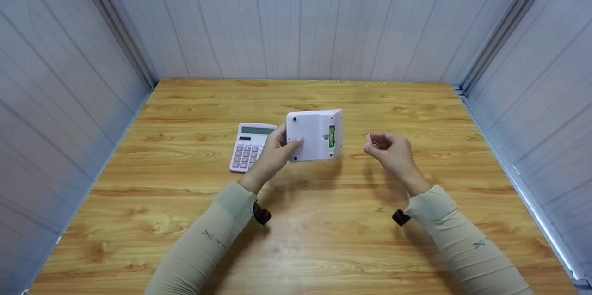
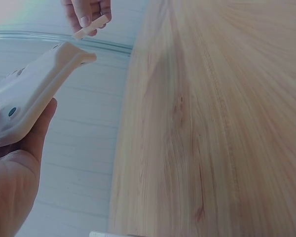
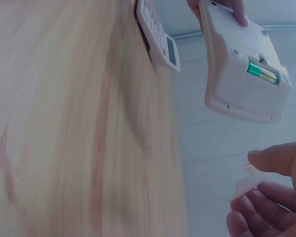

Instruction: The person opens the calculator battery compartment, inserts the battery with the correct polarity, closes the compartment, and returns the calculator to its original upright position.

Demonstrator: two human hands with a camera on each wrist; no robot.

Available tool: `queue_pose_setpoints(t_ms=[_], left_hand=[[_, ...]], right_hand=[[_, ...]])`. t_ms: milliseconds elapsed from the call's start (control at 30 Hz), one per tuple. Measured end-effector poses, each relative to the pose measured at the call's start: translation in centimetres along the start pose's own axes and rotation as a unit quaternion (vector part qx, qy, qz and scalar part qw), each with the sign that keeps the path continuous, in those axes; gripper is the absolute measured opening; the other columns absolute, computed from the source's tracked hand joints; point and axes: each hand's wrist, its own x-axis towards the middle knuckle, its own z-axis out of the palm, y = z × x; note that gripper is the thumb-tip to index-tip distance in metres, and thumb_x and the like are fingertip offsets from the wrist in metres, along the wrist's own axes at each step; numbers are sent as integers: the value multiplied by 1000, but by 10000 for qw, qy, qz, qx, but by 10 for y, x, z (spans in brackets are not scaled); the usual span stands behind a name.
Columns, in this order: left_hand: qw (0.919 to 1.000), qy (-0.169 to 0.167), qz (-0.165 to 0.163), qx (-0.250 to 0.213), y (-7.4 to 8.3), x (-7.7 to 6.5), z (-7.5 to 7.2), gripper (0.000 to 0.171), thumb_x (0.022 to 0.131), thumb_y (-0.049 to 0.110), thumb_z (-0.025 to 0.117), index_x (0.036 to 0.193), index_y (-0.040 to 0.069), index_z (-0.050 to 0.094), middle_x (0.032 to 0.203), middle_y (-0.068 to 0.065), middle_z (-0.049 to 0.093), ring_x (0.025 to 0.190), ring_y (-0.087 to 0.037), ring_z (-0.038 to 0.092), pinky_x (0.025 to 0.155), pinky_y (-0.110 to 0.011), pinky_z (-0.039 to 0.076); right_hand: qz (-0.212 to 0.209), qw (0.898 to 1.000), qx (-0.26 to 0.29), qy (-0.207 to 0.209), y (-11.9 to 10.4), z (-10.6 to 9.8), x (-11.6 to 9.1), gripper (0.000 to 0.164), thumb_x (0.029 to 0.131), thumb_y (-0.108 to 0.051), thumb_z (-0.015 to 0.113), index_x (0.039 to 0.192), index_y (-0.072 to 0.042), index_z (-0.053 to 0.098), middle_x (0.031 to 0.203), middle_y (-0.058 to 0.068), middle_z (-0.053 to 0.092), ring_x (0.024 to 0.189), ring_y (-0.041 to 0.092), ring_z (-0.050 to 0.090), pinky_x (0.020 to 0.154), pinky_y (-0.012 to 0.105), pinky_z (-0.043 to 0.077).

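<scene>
My left hand [image 1: 275, 154] grips a white calculator [image 1: 309, 135] above the table, its back turned toward me and its thumb lying across that back. An uncovered battery slot near the calculator's right side shows a green battery [image 3: 262, 73] lying in it. To the right, apart from the calculator, my right hand [image 1: 393, 152] pinches a small pale battery cover [image 3: 246, 185] between thumb and fingers. A second calculator [image 1: 245, 149] lies face up on the table, left of my left hand, which partly hides it.
The wooden table [image 1: 296, 248] fills the space beneath both hands. White panelled walls [image 1: 296, 17] close it in at the back and on both sides. A dark wrist camera [image 1: 262, 214] sticks out from the left sleeve, and another [image 1: 401, 217] from the right.
</scene>
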Motion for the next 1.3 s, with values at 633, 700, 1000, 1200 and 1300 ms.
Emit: queue_pose_setpoints(t_ms=[633, 700, 1000, 1200, 1300], left_hand=[[10000, 12, 40, -78, 2, 2, 3, 48, 109, 6, 59, 156, 2, 50, 141, -25, 67, 127, -33, 71, 101, -50, 64], [10000, 23, 43, -86, 2, 2, 3, 48, 109, 5, 59, 156, 1, 50, 140, -25, 68, 127, -33, 71, 101, -50, 64], [9999, 79, 45, -94, 2, 2, 5, 48, 109, 5, 59, 156, 2, 51, 140, -24, 68, 128, -33, 70, 101, -51, 64], [9999, 120, 65, -44, 3, 2, 6, 47, 109, 5, 60, 155, 2, 51, 141, -24, 68, 128, -34, 70, 101, -52, 64], [9998, 136, 103, -42, 3, 2, 6, 47, 108, 4, 60, 155, 1, 52, 139, -25, 68, 126, -33, 71, 100, -51, 64]], right_hand=[[-71, 9981, 616, -20, -30, 29, -2, 33, 95, -4, 82, 125, 7, 74, 113, 22, 76, 95, 15, 68, 81, 16, 58], [-57, 9978, 653, -16, -32, 31, -2, 34, 95, -4, 82, 126, 7, 74, 113, 21, 76, 95, 16, 68, 81, 16, 59], [-64, 9964, 840, -40, -40, 39, -3, 34, 95, -4, 82, 126, 6, 75, 114, 22, 76, 96, 17, 69, 81, 17, 59], [-142, 9947, 1014, -42, -44, 42, -5, 31, 95, -4, 82, 125, 5, 76, 114, 22, 76, 95, 16, 69, 81, 18, 59], [-157, 9939, 1087, -40, -45, 44, -5, 31, 96, -4, 81, 125, 5, 76, 115, 22, 76, 96, 17, 69, 82, 18, 59]])
